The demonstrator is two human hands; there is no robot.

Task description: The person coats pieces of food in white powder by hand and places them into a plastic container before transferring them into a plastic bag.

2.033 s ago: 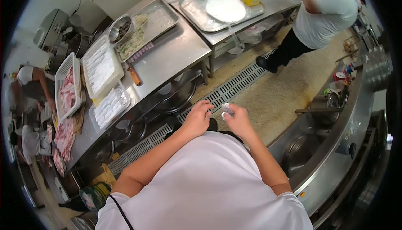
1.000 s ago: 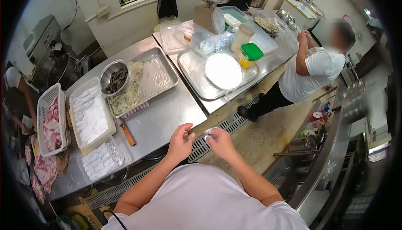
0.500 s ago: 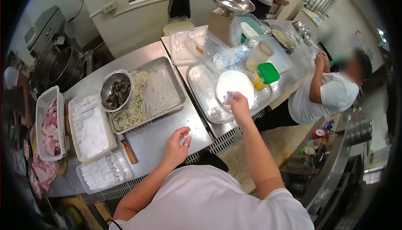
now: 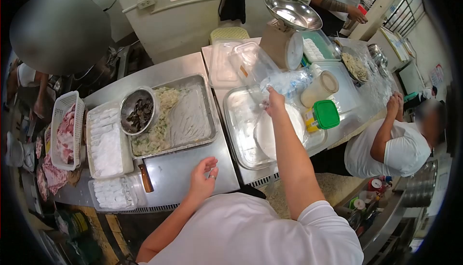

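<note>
Over the steel table's front edge, my left hand (image 4: 203,177) hovers with its fingers apart, holding nothing. My right hand (image 4: 274,101) reaches over the back of a round white powdery mass (image 4: 279,132) on a metal tray (image 4: 235,115). Its fingers are closed round something small and whitish, too hidden to name. Just behind it lies a clear plastic bag (image 4: 289,82). A jar (image 4: 319,89) and a green-lidded tub (image 4: 322,116) stand to its right. Left of my hands, a large tray (image 4: 193,115) holds a pale green-flecked mixture and a steel bowl (image 4: 138,110) of dark pieces.
White rolls fill a container (image 4: 109,142) and a smaller box (image 4: 113,193). A wooden-handled tool (image 4: 146,178) lies beside them. Raw meat sits in a white basket (image 4: 66,130). A scale (image 4: 284,43) stands behind. Co-workers are at the right (image 4: 390,142), back right and left.
My right hand has moved from above the white mass back towards the plastic bag. My left hand stays open near the table edge. The view has shifted, and a blurred head now shows at upper left.
</note>
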